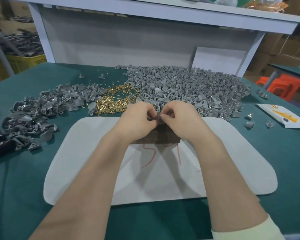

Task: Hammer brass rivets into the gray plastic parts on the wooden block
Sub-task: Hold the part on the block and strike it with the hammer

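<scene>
Wooden block (156,136) is sitting on the white pad (87,153), mostly covered by both hands.

Head view: left hand (139,116) is pinching a small gray part (156,117) over the block's far edge, fingers curled. Right hand (178,116) is pinching the same part from the opposite side, thumb and forefinger closed on it. Whether a rivet is seated in it: cannot tell.

Brass rivets (114,101) are lying heaped just beyond the block, to its left. Gray plastic parts (189,87) are piling up beyond the block, to its right. A darker heap (33,115) is lying well left of the block. A white-and-yellow packet (282,115) is resting well right of the block.
</scene>
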A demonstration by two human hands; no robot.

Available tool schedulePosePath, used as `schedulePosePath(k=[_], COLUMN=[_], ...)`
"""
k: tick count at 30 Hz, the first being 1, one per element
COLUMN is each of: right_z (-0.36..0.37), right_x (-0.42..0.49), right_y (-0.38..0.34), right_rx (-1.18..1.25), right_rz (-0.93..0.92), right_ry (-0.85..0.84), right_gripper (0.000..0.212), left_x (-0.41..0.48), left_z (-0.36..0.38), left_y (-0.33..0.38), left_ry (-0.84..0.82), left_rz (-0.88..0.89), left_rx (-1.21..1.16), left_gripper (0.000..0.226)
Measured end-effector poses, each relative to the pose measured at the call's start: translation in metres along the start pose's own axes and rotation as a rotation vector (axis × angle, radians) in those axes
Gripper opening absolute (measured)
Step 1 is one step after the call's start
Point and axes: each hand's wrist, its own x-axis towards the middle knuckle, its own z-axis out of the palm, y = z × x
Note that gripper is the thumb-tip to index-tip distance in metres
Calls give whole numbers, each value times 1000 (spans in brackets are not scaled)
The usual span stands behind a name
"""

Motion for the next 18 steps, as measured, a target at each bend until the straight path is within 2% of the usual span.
schedulePosePath(k=[8,18], right_z=[2,-6], right_x=[0,-1], right_y=[0,5], right_rx=[-16,189], right_rz=[6,44], right_ry=[10,1], right_gripper=[8,19], left_x=[1,-1], left_z=[0,0], left_y=[-1,3], left_ry=[-5,11], left_rz=[-9,-6], left_rx=[-8,29], left_gripper=[8,10])
